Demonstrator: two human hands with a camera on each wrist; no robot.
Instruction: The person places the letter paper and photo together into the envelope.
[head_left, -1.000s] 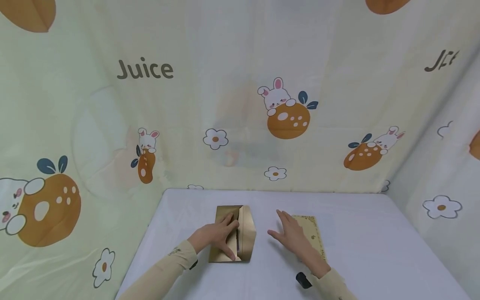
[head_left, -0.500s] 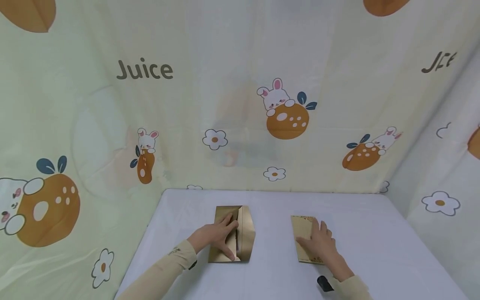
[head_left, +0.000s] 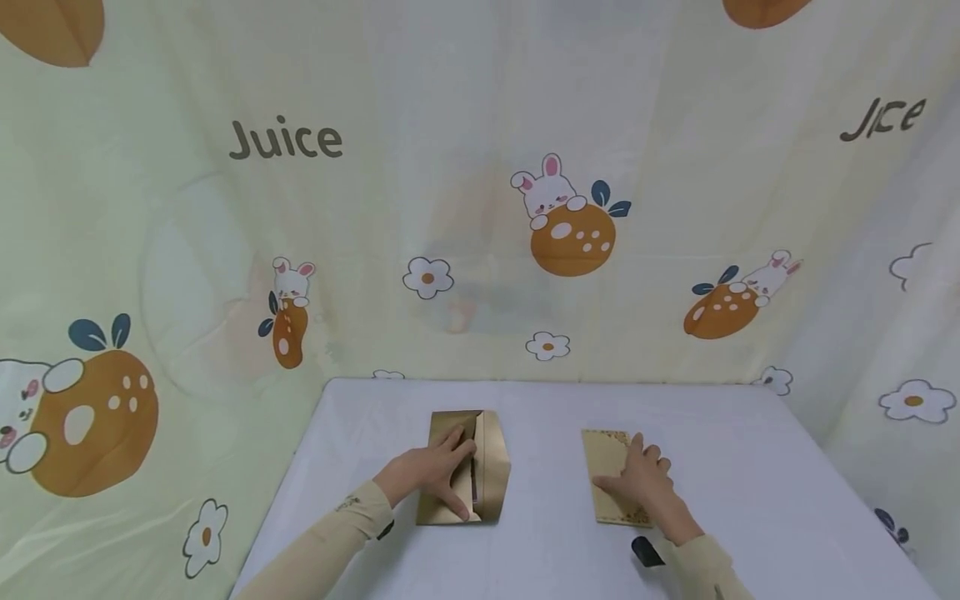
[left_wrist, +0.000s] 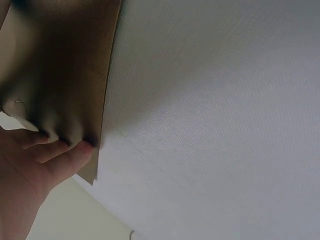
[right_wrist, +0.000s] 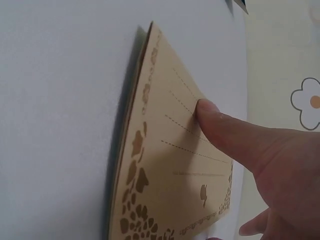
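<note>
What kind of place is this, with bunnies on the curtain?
Probably a little curtained-off work corner; I can't tell which building. The bunny-print curtain hangs behind and beside a white table, and there's a gold envelope and a patterned card to work with.

head view forward-down; wrist views close on fingers (left_wrist: 70, 161); table (head_left: 540, 554) shared

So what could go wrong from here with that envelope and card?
The left hand lies across the gold envelope, so pressing too hard might crease it. The flap, open toward the card, might snag a corner. The right hand, its thumb on the card's printed face, could perhaps bend the card by pushing.
</note>
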